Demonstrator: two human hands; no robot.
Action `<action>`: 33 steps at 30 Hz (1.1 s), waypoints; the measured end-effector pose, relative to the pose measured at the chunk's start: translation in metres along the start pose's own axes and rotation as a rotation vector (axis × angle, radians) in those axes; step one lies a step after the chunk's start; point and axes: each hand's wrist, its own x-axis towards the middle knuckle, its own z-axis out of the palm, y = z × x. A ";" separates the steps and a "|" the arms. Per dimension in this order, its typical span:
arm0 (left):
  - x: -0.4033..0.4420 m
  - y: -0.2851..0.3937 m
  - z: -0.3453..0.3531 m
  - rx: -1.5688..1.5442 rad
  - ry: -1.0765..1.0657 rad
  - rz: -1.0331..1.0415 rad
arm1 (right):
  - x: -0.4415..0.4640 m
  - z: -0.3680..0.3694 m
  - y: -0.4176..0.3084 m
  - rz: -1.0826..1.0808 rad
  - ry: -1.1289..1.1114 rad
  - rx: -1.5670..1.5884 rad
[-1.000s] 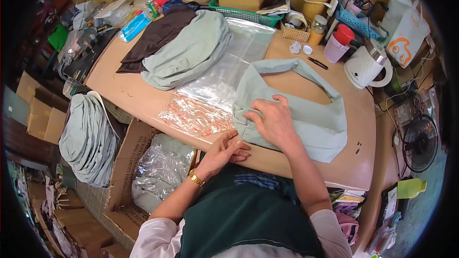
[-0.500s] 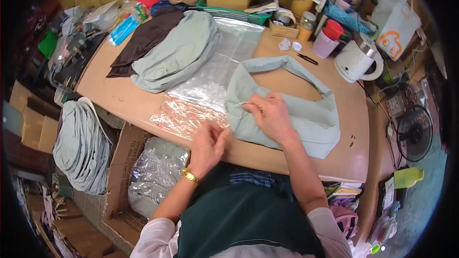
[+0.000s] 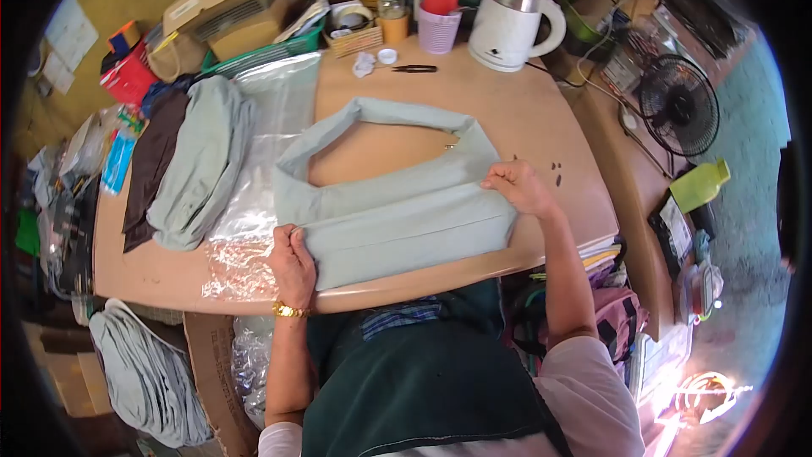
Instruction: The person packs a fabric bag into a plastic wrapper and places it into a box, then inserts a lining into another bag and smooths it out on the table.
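A pale grey-green cloth bag [image 3: 406, 233] lies flat on the table, its wide strap looped away from me. My left hand [image 3: 293, 264] is closed on the bag's left edge, with a gold bracelet at the wrist. At the right edge, my right hand [image 3: 518, 186] pinches the fabric along a crosswise fold. Between the two hands the cloth looks pulled fairly straight. Clear plastic sheets [image 3: 254, 207] lie left of the bag, close to my left hand.
Further left are folded grey-green cloth [image 3: 199, 165] and dark brown cloth [image 3: 156, 161]. A white kettle [image 3: 507, 30], a pink cup [image 3: 438, 31] and black thread snips [image 3: 414, 68] stand or lie at the back. More grey-green pieces [image 3: 148, 377] hang below the table's left side; a fan [image 3: 679, 106] is at right.
My left hand has gone from beside the bag to gripping its left edge. My right hand has shifted from the bag's left part to its right edge. The view has turned right.
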 end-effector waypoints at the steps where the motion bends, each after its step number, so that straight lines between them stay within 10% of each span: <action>1: 0.000 -0.004 0.003 0.028 -0.010 0.036 | -0.002 0.006 0.018 -0.027 0.069 0.112; 7: 0.017 0.024 -0.011 0.167 -0.067 -0.150 | -0.009 0.024 0.026 0.035 0.636 -0.197; 10: 0.010 0.064 -0.002 0.355 0.059 0.341 | -0.033 0.046 -0.046 -0.175 0.846 -0.499; 12: 0.004 0.069 0.011 0.531 -0.491 0.335 | -0.041 0.056 -0.053 -0.297 0.642 -0.653; 16: 0.006 0.052 0.018 0.503 -0.220 0.310 | -0.070 0.034 0.007 -0.137 0.937 -0.515; 23: 0.046 0.170 0.124 0.162 -0.324 0.549 | -0.094 0.081 -0.041 -0.279 0.378 -0.464; 25: 0.055 0.165 0.160 0.156 -0.676 0.418 | -0.096 0.091 -0.040 -0.226 0.357 -0.507; 30: 0.065 0.150 0.169 0.088 -0.720 0.538 | -0.106 0.073 -0.035 -0.169 0.288 -0.484; 33: 0.065 0.159 0.120 0.051 -0.667 0.606 | -0.091 0.010 -0.055 0.339 -0.183 -0.128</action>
